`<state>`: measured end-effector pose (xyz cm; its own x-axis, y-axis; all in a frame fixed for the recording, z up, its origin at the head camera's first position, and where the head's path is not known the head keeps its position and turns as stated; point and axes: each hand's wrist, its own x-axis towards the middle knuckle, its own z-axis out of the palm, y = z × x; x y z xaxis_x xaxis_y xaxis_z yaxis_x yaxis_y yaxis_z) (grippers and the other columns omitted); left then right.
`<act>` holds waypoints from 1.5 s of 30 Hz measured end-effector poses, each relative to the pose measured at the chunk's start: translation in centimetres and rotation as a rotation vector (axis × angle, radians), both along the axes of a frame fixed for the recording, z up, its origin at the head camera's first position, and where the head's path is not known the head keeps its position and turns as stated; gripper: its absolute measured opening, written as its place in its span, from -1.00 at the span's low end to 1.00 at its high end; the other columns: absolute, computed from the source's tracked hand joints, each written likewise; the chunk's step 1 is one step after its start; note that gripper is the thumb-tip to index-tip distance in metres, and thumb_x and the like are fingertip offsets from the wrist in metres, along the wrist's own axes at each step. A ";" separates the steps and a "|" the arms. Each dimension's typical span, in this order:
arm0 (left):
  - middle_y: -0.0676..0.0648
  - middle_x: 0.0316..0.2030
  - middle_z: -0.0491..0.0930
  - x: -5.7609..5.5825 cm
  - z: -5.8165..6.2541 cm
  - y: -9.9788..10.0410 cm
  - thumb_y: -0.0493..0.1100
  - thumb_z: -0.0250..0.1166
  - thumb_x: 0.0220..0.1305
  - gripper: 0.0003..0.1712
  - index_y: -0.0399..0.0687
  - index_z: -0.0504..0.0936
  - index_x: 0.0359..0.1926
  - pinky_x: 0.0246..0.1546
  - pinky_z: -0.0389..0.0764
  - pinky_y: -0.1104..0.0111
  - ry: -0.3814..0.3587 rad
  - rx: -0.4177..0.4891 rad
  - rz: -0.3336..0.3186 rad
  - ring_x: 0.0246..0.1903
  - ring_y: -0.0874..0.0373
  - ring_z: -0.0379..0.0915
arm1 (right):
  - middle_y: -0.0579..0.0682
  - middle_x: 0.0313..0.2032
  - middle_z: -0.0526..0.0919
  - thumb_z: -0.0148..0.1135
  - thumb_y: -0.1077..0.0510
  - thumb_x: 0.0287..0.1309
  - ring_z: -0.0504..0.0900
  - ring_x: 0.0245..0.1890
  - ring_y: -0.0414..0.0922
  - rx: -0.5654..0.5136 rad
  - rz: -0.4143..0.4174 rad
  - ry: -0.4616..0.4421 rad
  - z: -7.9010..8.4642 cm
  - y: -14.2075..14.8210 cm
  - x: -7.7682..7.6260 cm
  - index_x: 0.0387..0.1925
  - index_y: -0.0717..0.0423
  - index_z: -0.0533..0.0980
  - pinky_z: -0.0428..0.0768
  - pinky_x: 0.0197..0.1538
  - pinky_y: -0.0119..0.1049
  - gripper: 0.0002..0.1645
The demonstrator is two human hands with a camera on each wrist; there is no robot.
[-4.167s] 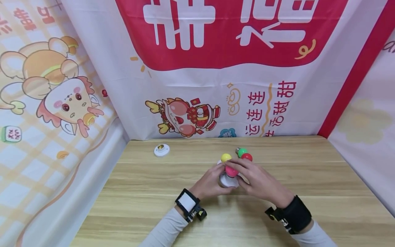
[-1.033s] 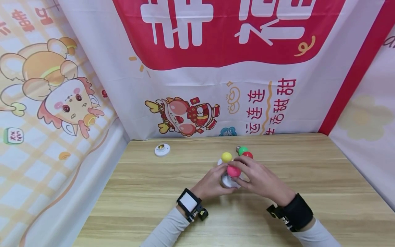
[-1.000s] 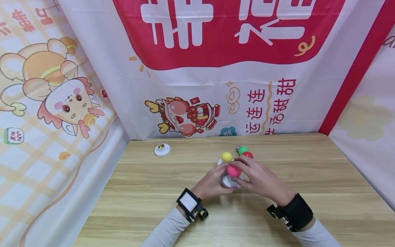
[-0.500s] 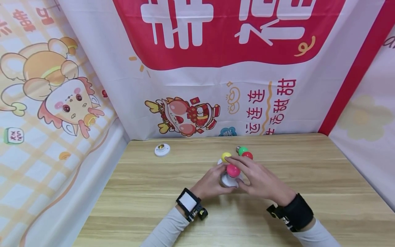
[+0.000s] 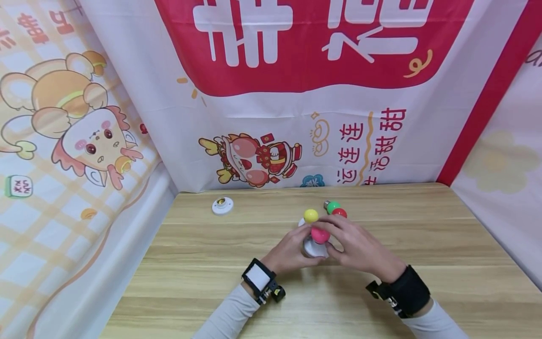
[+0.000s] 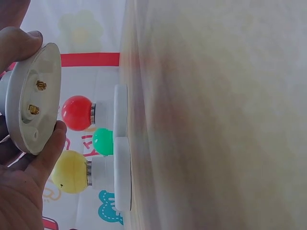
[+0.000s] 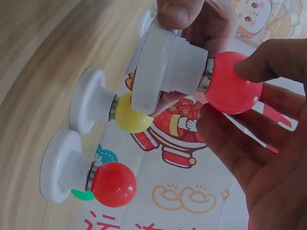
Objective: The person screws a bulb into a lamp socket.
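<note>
Pink in the head view, the bulb [image 5: 320, 235] sits in its white socket [image 5: 313, 248] between left hand [image 5: 291, 249] and right hand [image 5: 357, 245], a yellow bulb [image 5: 311, 215] at its eleven o'clock. From the left wrist, thumb and fingers pinch the socket, best kept firm against twisting. From the right wrist, fingers curl round the bulb, metal collar [image 7: 206, 75] showing; any turn should probably stay square.

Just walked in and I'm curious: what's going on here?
A person's left hand grips a white socket, lifted off the table, while the right hand has its fingers round the pink bulb in it. Behind, a yellow bulb and a red bulb stand in sockets; a green bulb lies loose, and another socket, further left, holds no bulb.
</note>
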<state>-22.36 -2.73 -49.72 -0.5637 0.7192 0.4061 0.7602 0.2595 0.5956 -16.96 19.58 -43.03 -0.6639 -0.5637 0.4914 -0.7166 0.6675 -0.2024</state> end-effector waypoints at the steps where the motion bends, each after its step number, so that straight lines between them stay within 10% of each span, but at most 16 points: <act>1: -0.08 0.50 0.45 0.0 0.0 0.0 -0.12 0.61 0.22 0.00 -0.04 0.30 0.58 0.40 0.57 0.38 0.001 -0.001 -0.003 0.41 0.10 0.50 | 0.08 0.22 0.67 0.55 0.18 0.11 0.71 0.17 -0.05 -0.001 -0.008 0.006 0.0 0.0 0.0 0.29 0.04 0.63 0.82 0.09 -0.12 -0.34; 15: -0.04 0.44 0.50 -0.2 -0.4 0.1 -0.09 0.63 0.20 -0.06 -0.05 0.38 0.53 0.42 0.56 0.38 -0.014 -0.015 0.000 0.39 0.14 0.50 | 0.05 0.08 0.71 0.68 0.00 0.07 0.75 -0.02 -0.12 0.021 -0.095 0.016 -0.1 0.2 -0.2 0.16 0.08 0.64 0.85 0.00 -0.16 -0.36; 27: -0.02 0.51 0.43 -0.1 -0.4 0.1 -0.04 0.62 0.22 0.02 0.03 0.29 0.59 0.44 0.54 0.34 -0.003 -0.021 0.015 0.43 0.15 0.46 | 0.06 0.42 0.53 0.58 0.13 0.11 0.56 0.42 0.09 0.020 -0.015 -0.038 0.2 0.3 0.0 0.42 0.00 0.51 0.73 0.27 0.03 -0.19; 45: -0.04 0.47 0.47 -0.2 -0.6 0.1 -0.07 0.61 0.22 -0.02 0.00 0.32 0.57 0.42 0.55 0.37 -0.002 -0.003 -0.007 0.41 0.15 0.49 | 0.02 0.16 0.68 0.59 0.12 0.11 0.70 0.12 -0.10 0.012 -0.019 0.007 -0.1 0.2 -0.1 0.22 0.05 0.66 0.83 0.05 -0.18 -0.40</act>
